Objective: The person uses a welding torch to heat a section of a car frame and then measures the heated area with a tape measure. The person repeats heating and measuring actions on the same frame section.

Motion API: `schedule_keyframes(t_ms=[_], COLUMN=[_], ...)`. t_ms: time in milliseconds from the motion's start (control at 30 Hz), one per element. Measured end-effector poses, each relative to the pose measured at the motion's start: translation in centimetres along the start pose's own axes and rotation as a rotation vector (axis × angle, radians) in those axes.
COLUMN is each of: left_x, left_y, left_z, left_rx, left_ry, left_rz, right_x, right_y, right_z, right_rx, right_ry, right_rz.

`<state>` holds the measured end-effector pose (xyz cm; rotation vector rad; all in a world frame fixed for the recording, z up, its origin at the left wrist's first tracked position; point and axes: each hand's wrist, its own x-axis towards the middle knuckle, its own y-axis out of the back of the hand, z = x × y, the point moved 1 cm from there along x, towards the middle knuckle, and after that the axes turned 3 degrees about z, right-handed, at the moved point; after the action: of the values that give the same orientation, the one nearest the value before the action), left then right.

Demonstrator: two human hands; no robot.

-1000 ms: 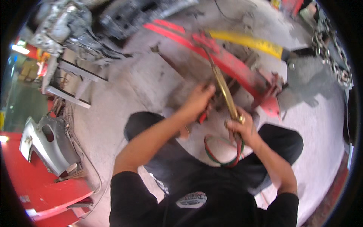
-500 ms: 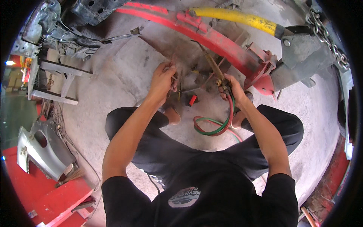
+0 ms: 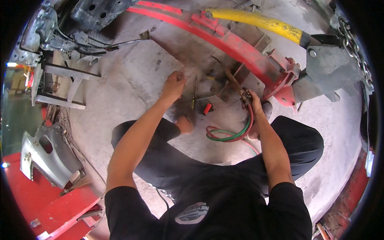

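My right hand (image 3: 255, 103) is wrapped round the valve end of a brass gas torch (image 3: 232, 78), whose thin bent tip points away and to the left, near the red beam. Red and green hoses (image 3: 230, 138) loop down from the torch between my legs. My left hand (image 3: 174, 86) is closed in front of my left knee, its fingers pinched at the far side. Something thin and reddish seems to stick out there, too blurred to name. On the floor between my hands lie a small red block (image 3: 207, 108) and a thin rod (image 3: 194, 94).
A long red steel beam (image 3: 224, 38) crosses ahead, with a yellow cylinder (image 3: 260, 22) above it and a chain (image 3: 352, 42) at far right. On the left stand a metal frame stand (image 3: 66, 86) and a silver car fender (image 3: 50, 160). Dark car parts (image 3: 72, 36) hang at upper left.
My right hand has lowered and drawn nearer to me with the torch, whose tip has moved slightly right and down. My left hand has turned, with its back now more toward me.
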<state>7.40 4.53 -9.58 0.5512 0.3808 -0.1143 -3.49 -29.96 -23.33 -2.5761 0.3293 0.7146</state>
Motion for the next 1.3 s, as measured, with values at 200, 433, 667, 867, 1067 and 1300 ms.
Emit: schedule_keyframes(t_ms=[200,433,667,867,1067,1300], left_x=[7.6,7.8,8.3,8.8,8.7,8.7], left_y=[-4.6,-10.3,-12.9,-16.2,-19.2,-18.5], left_z=[-10.7,-14.9,-15.3,-9.7,-6.2,-4.5], left_rx=[0.525,0.517,0.708,0.15,-0.118,-0.412], left_ry=[-0.209,-0.059,-0.146,-0.159,-0.125,0.176], left_rz=[0.226,0.177,0.253,0.007,-0.082,-0.27], right_x=[2.3,4.2,8.3,8.6,17.5,21.7], right_y=[1.2,-3.2,-3.8,-6.6,-4.6,-3.3], right_z=[1.3,-0.7,0.1,-5.8,-2.7,-0.4], right_rx=[-0.206,-0.19,-0.45,-1.356,-1.383,-1.829], right_ry=[0.08,0.001,0.199,0.329,0.65,0.635], right_rz=[0.005,0.044,0.223,0.142,-0.103,-0.297])
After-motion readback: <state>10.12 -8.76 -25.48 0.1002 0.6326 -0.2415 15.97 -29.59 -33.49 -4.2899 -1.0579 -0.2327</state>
